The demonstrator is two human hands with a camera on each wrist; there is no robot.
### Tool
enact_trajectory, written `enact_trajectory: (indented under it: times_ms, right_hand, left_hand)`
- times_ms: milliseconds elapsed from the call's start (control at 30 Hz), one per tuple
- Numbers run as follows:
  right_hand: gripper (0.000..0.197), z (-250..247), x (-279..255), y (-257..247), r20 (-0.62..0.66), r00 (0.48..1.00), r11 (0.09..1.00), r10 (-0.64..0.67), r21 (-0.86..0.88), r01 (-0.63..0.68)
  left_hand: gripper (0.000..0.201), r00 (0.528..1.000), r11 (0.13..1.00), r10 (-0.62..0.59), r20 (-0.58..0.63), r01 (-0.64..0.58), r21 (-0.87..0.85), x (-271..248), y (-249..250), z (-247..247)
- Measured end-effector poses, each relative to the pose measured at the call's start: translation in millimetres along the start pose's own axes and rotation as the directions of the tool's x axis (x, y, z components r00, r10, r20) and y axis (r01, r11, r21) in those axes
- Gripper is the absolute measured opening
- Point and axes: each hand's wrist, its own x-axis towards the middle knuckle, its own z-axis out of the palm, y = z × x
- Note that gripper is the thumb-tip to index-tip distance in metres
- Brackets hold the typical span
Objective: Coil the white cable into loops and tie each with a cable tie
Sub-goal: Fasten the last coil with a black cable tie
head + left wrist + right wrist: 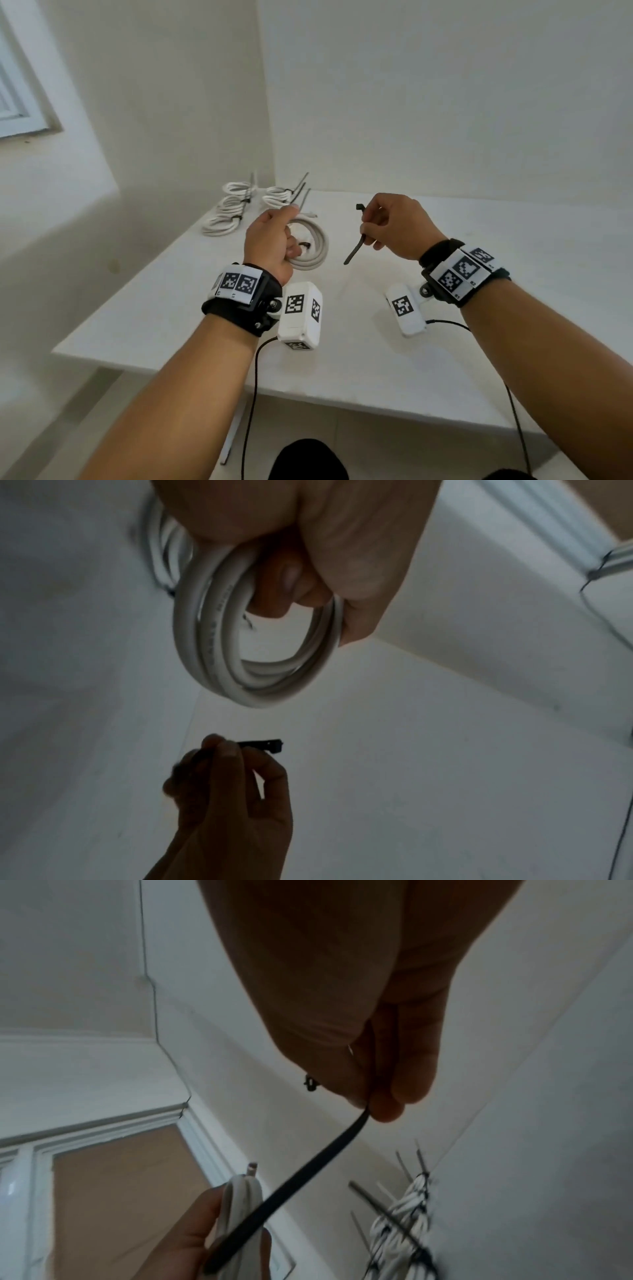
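My left hand grips a coil of white cable above the white table; the left wrist view shows its fingers curled round the coil. To the right, my right hand pinches a black cable tie, whose head sticks up and whose tail hangs down to the left. The tie's head also shows in the left wrist view. In the right wrist view the tie's strap runs down towards the coil in my left hand. The two hands are apart.
Several tied white coils with black tie tails sticking up lie at the table's far left corner by the walls; they show too in the right wrist view. A window is at the left. Wrist camera leads hang off the near edge.
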Motion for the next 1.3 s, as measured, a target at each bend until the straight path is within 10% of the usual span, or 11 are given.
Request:
enact_trajectory:
  times_ms: [267,733,1100,1300]
  right_hand:
    - [0.015,-56.1,-8.2,71.5,-0.262,0.94,0.962,0.22,0.221,-0.163]
    - [0.012,-38.6,-16.3,88.7,0.065,0.963,0.68,0.26,0.696,-0.23]
    - [0.01,-37.1,-20.8,81.7,-0.087,0.988,0.915,0.125,0.394,-0.081]
    - [0.008,-43.0,-21.3,77.3,0.0,0.991,0.87,0.133,0.478,-0.117]
  left_hand:
    - [0.03,0.968,0.98,-0.116,0.225,0.075,0.183,-20.5,-55.1,113.8]
    - [0.02,0.93,0.921,-0.256,0.262,0.151,0.36,-14.0,-98.7,123.2]
    - [0.021,0.912,0.896,-0.319,0.258,0.201,0.396,-11.9,-92.2,114.4]
    - [0.036,0.884,0.9,-0.359,0.299,0.244,0.361,-8.3,-87.9,113.0]
